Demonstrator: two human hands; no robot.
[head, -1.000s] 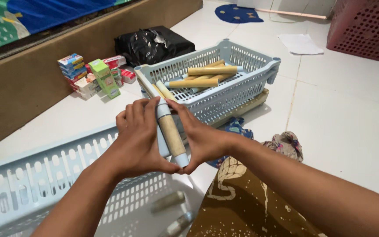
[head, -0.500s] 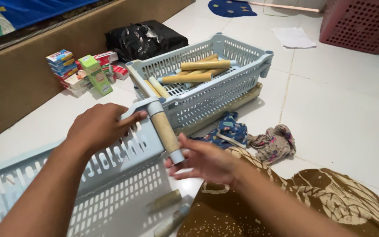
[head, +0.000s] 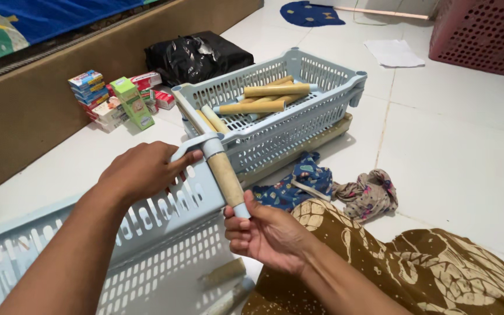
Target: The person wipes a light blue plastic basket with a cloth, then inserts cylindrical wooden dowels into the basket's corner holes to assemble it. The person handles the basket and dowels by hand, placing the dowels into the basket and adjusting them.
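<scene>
Head view. Far pale-blue basket (head: pixel 298 125) holds several tan rods with blue end caps (head: pixel 263 99), lying flat. Near pale-blue basket (head: pixel 147 233) holds two more rods at its bottom (head: pixel 223 273). Left hand (head: pixel 141 172) curled around the near basket's corner — fingers closed on the rim. Right hand (head: pixel 263 233) half closed, fingers gripping the lower cap of a tan rod (head: pixel 226 178), which stands tilted between both hands at that corner.

white tile floor (head: pixel 456 146): far blue basket (head: pixel 298 125), near-left basket (head: pixel 147 245), left cartons (head: pixel 115 102), black bag (head: pixel 196 55), rags (head: pixel 333 189).
</scene>
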